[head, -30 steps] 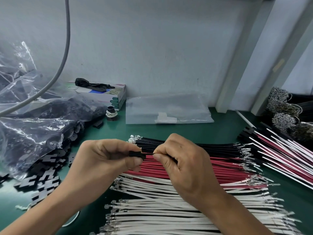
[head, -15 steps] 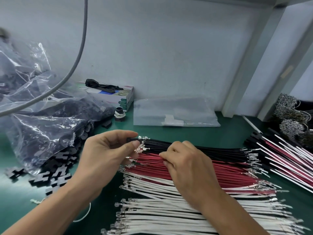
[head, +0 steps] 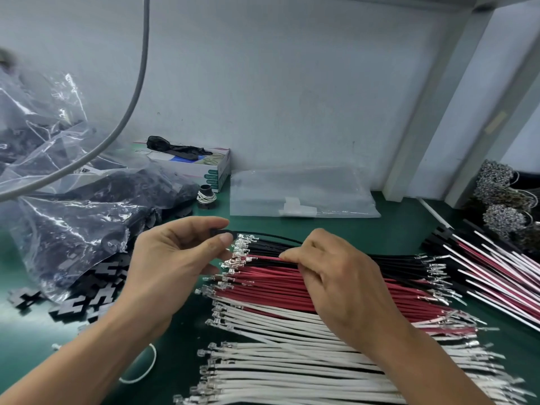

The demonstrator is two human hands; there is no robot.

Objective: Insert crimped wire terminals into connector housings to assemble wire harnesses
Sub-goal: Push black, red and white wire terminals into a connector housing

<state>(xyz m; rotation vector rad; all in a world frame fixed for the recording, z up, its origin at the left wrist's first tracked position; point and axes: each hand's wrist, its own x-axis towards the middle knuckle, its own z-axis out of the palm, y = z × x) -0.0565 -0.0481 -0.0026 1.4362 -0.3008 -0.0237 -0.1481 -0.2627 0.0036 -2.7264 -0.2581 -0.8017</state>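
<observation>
Since a second ago, both hands have separated: the left hand (head: 172, 267) now pinches the small black connector housing (head: 218, 231), with one black wire (head: 268, 237) trailing from it, above the black row's terminals. Meanwhile the right hand (head: 344, 285) has dropped onto the laid-out wires, fingertips (head: 287, 256) pinching a red wire (head: 264, 258) at the red row's (head: 263, 296) top edge on the green mat (head: 321, 226).

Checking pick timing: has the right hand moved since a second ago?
Yes. The right hand left the black connector housing held by the left hand and dropped right onto the red wires, its fingers pinching one.
</observation>
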